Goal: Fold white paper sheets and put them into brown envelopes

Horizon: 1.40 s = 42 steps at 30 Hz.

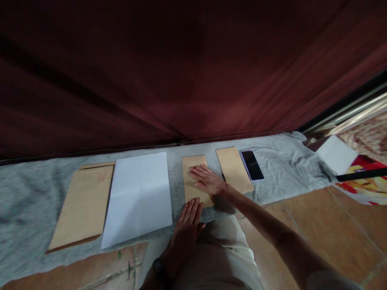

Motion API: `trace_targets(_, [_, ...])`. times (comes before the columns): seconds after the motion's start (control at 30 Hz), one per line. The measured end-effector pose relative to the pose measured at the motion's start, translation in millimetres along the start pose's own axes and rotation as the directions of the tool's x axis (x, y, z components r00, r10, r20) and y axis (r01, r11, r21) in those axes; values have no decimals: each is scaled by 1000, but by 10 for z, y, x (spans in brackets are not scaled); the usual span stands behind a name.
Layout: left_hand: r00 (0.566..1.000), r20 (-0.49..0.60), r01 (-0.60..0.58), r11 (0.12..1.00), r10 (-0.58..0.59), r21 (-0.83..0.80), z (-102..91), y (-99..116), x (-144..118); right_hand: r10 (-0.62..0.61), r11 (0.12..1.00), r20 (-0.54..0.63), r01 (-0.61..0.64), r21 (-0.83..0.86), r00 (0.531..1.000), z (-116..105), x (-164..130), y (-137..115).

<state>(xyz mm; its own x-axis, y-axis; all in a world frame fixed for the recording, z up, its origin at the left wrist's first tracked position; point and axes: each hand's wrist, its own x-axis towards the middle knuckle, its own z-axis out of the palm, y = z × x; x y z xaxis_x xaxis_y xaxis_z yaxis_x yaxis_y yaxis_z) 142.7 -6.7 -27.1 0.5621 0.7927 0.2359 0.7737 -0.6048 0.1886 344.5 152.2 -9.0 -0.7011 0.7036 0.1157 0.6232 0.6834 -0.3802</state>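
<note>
Hands first: our right hand (208,180) lies flat, fingers extended, pressing on the small brown envelope (196,179); our left hand (188,217) rests open with its fingertips at the envelope's near edge. Neither hand grips anything. We judge both palms steady the envelope against the grey cloth (33,189) spread on the tiled floor (302,217). A second small envelope (234,169) and a phone (252,165) lie just right; a white sheet (139,197) and large envelope (83,205) lie left.
</note>
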Motion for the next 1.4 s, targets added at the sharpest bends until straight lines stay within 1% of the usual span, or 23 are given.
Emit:
trace_targets(0.1, [1000,9,2,1000,-2,-11,1,-1,1,130,991,-62,-132,-29,990,-70,202,201])
trace_targets(0.17, [1000,11,7,1000,-7,-13,14,-4,-5,251,966,-131,-256,-22,959,-84,294,269])
trace_targets(0.2, [1000,7,8,1000,-8,-10,25,-8,-10,319,946,-172,-325,-8,932,-78,308,270])
trace_targets(0.3, [999,-28,-16,1000,16,5,65,-21,-20,511,857,-289,-505,99,810,-13,202,142])
trace_targets(0.37, [998,-49,-30,1000,30,3,75,-25,-17,619,785,-321,-579,220,717,49,31,-21])
trace_targets(0.47, [999,-48,-13,1000,12,-17,49,-13,-7,767,637,-246,-654,408,593,128,-256,-295])
trace_targets(0.53, [999,-31,12,999,-13,-34,20,7,-2,830,534,-168,-671,515,531,153,-399,-457])
trace_targets(0.57, [999,-26,24,999,-25,-43,5,20,2,843,492,-126,-656,572,523,154,-447,-527])
trace_targets(0.67, [995,-51,80,995,-83,-56,-39,73,38,829,374,-13,-537,756,559,102,-508,-708])
trace_targets(0.8, [966,-123,224,973,-229,-50,-157,149,198,815,209,36,-351,913,578,-102,-462,-946])
trace_targets(0.87, [936,-145,310,947,-319,-83,-245,150,311,766,159,58,-276,948,640,-218,-413,-1070])
trace_targets(0.93, [895,-154,386,900,-418,-201,-336,105,420,702,146,48,-210,967,711,-290,-365,-1173])
trace_targets(1.0, [828,-134,452,790,-544,-414,-417,26,509,674,182,8,-176,967,738,-287,-334,-1228])
trace_targets(1.03, [778,-101,481,690,-620,-541,-452,-14,543,679,218,-18,-178,960,734,-255,-331,-1232])
trace_targets(1.07, [716,-48,495,556,-696,-667,-483,-48,571,694,263,-46,-193,945,719,-208,-336,-1222])
trace_targets(1.1, [647,19,485,392,-763,-782,-509,-69,593,713,307,-73,-217,926,697,-150,-351,-1200])
trace_targets(1.17, [517,186,377,27,-836,-926,-539,-60,618,765,369,-111,-291,883,634,-24,-400,-1140])
trace_targets(1.2, [472,270,300,-135,-839,-944,-541,-28,623,792,361,-109,-316,877,601,33,-432,-1111])
trace_targets(1.23, [450,339,228,-261,-826,-938,-533,20,623,810,319,-84,-316,894,581,79,-465,-1089])
trace_targets(1.27, [446,388,176,-346,-807,-922,-515,81,620,818,250,-40,-293,923,573,111,-498,-1074])
trace_targets(1.3, [461,415,152,-391,-784,-908,-487,148,616,817,164,14,-256,952,576,130,-528,-1067])
trace_targets(1.33, [492,420,151,-400,-763,-904,-451,217,610,808,80,64,-217,973,585,136,-556,-1065])
trace_targets(1.4, [570,385,185,-343,-726,-921,-367,335,605,789,-25,124,-169,985,602,125,-599,-1064])
